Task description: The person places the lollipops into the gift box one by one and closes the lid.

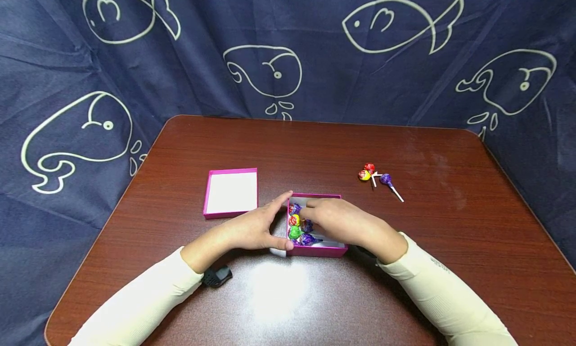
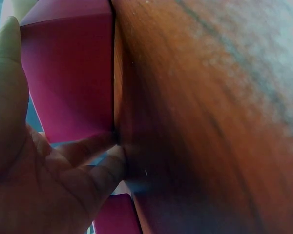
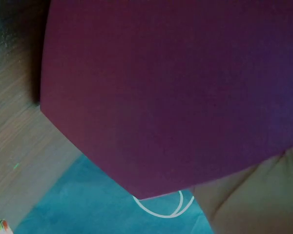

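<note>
An uncovered pink box (image 1: 317,252) with a pale inside stands on the table in the head view, holding several wrapped lollipops, among them a green one (image 1: 294,232) and a purple one (image 1: 308,239). My left hand (image 1: 254,228) holds the box's left side, thumb at the near corner and fingers toward the far corner. The left wrist view shows that hand (image 2: 44,180) against the pink wall. My right hand (image 1: 344,221) reaches into the box, fingers down among the lollipops; whether they pinch one is hidden. Its wrist view mostly shows the box's outer wall (image 3: 161,97).
A pink lid (image 1: 231,192), white inside, lies left of the box. Right and farther back lie a red lollipop (image 1: 369,167), a yellow one (image 1: 364,175) and a purple one (image 1: 385,179). Behind the brown table (image 1: 315,146) hangs a blue cloth (image 1: 324,31) with fish drawings.
</note>
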A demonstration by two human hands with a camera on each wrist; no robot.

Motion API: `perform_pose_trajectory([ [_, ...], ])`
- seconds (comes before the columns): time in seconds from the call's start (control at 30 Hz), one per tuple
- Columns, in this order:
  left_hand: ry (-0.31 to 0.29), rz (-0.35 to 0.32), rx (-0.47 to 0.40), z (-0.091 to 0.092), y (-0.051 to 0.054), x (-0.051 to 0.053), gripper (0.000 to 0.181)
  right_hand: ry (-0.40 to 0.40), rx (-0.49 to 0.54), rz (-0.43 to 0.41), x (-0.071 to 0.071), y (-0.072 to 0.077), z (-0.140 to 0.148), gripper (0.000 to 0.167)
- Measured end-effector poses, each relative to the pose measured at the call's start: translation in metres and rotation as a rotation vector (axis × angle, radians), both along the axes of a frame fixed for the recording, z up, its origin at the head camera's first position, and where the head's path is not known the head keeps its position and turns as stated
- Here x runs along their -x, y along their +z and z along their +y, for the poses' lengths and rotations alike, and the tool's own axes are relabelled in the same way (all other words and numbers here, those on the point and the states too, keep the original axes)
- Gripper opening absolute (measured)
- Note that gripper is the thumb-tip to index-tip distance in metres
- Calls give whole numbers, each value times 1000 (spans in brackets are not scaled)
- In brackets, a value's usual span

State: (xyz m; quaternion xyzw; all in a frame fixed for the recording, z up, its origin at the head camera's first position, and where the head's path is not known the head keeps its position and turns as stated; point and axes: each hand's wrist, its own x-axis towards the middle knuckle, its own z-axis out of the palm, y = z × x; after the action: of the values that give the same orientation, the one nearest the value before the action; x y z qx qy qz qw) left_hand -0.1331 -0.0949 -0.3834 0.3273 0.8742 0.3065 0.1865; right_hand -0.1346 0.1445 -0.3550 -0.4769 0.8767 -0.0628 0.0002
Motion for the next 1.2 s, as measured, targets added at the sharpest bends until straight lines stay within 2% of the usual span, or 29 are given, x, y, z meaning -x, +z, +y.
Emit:
perform_pose_trajectory([
  [0.7,1,-10,1,0,0,0,114,8,9,-12,1,-3,0,20],
  [0.8,3,-8,3,0,0,0,114,13,23,-5,3,1,3,21],
  [1.0,16,-9,11,1,0,0,114,21,121,22,7,15,20,25],
  [1.2,25,-12,18,1,0,-1,115,-44,187,14,14,28,44,27],
])
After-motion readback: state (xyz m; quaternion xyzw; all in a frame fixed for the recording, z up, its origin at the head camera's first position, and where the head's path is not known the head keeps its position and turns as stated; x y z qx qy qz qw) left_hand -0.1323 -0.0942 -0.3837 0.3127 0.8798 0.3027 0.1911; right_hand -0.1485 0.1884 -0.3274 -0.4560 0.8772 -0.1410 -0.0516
